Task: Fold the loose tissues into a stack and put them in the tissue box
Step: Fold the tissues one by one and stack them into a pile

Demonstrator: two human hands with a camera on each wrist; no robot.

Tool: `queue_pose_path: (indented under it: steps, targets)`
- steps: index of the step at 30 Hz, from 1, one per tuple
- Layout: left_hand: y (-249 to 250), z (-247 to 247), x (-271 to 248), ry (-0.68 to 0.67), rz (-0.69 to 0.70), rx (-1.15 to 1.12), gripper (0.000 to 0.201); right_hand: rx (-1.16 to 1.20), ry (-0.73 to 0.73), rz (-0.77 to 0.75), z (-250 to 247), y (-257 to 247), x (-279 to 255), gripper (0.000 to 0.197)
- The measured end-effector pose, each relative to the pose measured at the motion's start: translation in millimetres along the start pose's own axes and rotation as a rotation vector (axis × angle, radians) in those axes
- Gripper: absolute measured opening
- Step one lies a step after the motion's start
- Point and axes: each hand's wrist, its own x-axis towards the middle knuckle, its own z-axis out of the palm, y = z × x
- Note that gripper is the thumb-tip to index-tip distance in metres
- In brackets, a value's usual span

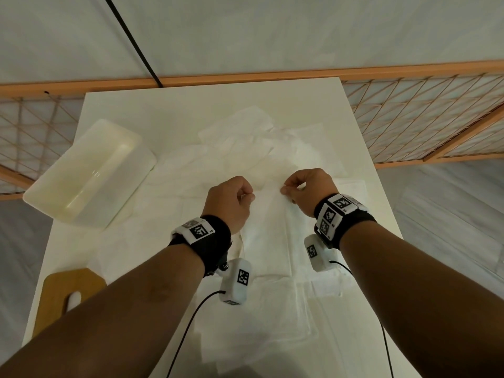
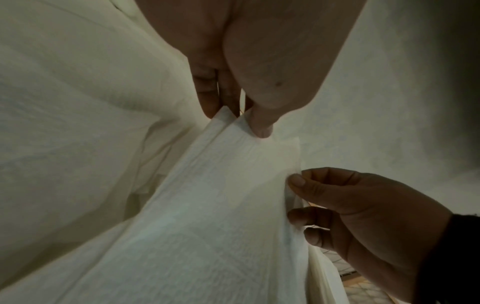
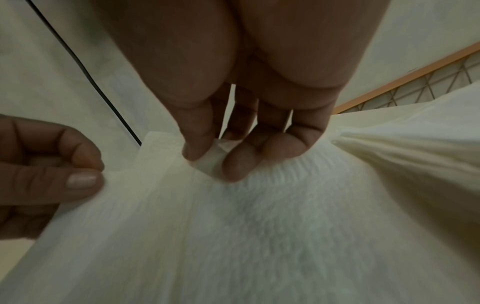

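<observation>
So both hands are pinching the far edge of one tissue (image 1: 268,227): the left hand (image 1: 231,203) has a corner between thumb and fingers, and the right hand (image 1: 308,190) grips the other corner the same way, with the sheet hanging down toward the person over the pile of loose tissues (image 1: 261,148) spread across the counter (image 1: 114,105). The tissue box (image 1: 90,170) sits open, off to the left near the counter edge, nothing in it that I can see. Biggest risk imo is tearing, since this stuff is thin and the two pinches pulling apart could rip it. Also the corners might not line up, giving a crooked fold, and the dangling end could drag neighbouring sheets out of place.
</observation>
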Motion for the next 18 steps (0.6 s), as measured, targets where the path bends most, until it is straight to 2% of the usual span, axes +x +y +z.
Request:
queue_pose_path:
  steps: [2, 6, 11, 14, 16, 18]
  targets:
    - [1, -1, 0, 0.004, 0.056, 0.022, 0.004, -0.007, -0.001, 0.005, 1, 1, -2, 0.005]
    - [6, -7, 4, 0.032, 0.133, 0.077, 0.008, -0.030, 0.014, -0.029, 3, 3, -8, 0.040]
    - [0, -32, 21, 0.179, 0.105, 0.085, 0.010, -0.065, 0.021, -0.026, 5, 7, -12, 0.057]
    - [-10, -46, 27, 0.172, -0.069, 0.041, 0.019, -0.102, -0.008, 0.042, 8, 6, -11, 0.077]
    - [-22, -43, 25, 0.167, -0.315, -0.081, 0.041, -0.116, -0.064, 0.116, 13, 4, -11, 0.083]
    - [-34, -36, 16, 0.143, -0.582, -0.329, 0.071, -0.173, -0.102, 0.161, 19, 4, -12, 0.083]
